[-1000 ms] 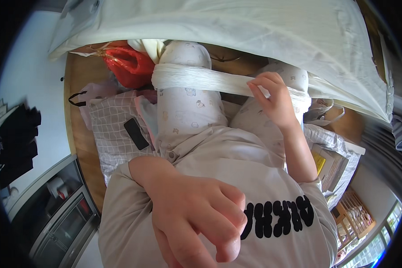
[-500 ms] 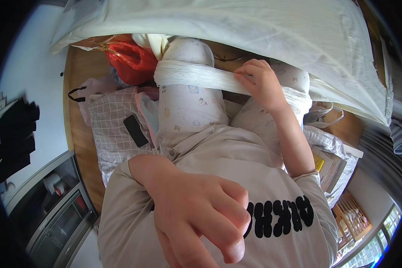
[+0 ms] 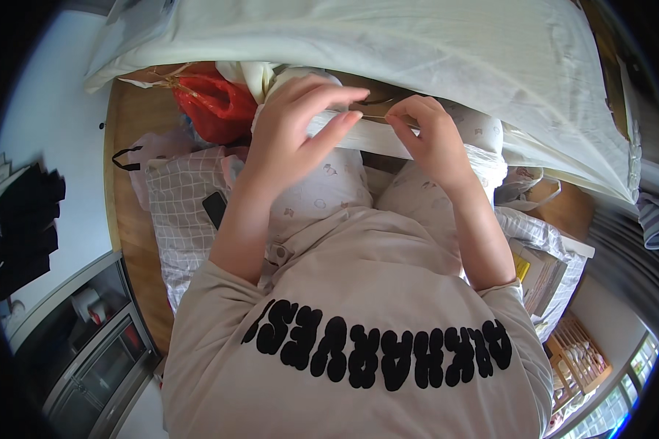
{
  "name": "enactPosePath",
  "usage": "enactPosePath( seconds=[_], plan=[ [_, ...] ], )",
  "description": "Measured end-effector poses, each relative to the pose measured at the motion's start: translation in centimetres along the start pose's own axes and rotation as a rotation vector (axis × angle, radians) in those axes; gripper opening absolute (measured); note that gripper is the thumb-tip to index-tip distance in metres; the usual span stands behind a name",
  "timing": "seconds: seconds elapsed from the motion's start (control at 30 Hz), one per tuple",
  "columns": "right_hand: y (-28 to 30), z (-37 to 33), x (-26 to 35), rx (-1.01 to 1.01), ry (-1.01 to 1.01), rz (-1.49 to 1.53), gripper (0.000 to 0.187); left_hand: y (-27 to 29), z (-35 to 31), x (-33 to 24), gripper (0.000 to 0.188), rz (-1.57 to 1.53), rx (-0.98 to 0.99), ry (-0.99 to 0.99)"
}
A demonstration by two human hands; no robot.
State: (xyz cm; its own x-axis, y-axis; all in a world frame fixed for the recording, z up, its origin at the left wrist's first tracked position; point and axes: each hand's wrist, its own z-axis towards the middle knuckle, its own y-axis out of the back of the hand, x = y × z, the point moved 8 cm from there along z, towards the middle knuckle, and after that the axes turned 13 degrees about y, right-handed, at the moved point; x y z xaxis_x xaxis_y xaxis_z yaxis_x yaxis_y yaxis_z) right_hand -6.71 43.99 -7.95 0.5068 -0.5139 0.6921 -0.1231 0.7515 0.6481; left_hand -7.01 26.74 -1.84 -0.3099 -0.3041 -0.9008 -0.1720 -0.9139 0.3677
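Pinched between thumb and forefinger of the right hand (image 3: pixel 436 139) is a thin straight sliver (image 3: pixel 388 119); whether it is a needle or a taut thread cannot be told. The left hand (image 3: pixel 300 121) closes thumb against long fingers on the top edge of a white strip (image 3: pixel 370 139), just beside the sliver's free end.

The strip lies across both knees (image 3: pixel 322 183), its long axis running from left to right and dipping a little toward the right knee. The sliver runs nearly along it and points from the right fingertips toward the left hand.

By the look of it, this is fine work on the strip's top edge, at the stage where both hands meet on one spot. A further move would need the left hand to keep the cloth steady and the right to guide the tip closely.

Beyond the knees hangs a pale sheet (image 3: pixel 417 51). By the left knee are a red bag (image 3: pixel 212 106), a checked cloth (image 3: pixel 179 197) and a dark phone (image 3: pixel 214 208).
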Motion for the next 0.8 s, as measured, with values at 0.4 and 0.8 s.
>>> enactPosePath(
  seconds=[0.4, 0.8],
  plan=[
    [8.3, -0.6, 3.3, 0.341, -0.104, 0.266, 0.011, -1.6, 2.2, 2.1, 0.033, 0.051, 0.484, 0.227],
    [20.4, 4.1, 14.9, 0.111, 0.538, 0.469, 0.021, -14.3, -1.6, -8.3, 0.064, -0.636, 1.518, 0.107]
  ],
)
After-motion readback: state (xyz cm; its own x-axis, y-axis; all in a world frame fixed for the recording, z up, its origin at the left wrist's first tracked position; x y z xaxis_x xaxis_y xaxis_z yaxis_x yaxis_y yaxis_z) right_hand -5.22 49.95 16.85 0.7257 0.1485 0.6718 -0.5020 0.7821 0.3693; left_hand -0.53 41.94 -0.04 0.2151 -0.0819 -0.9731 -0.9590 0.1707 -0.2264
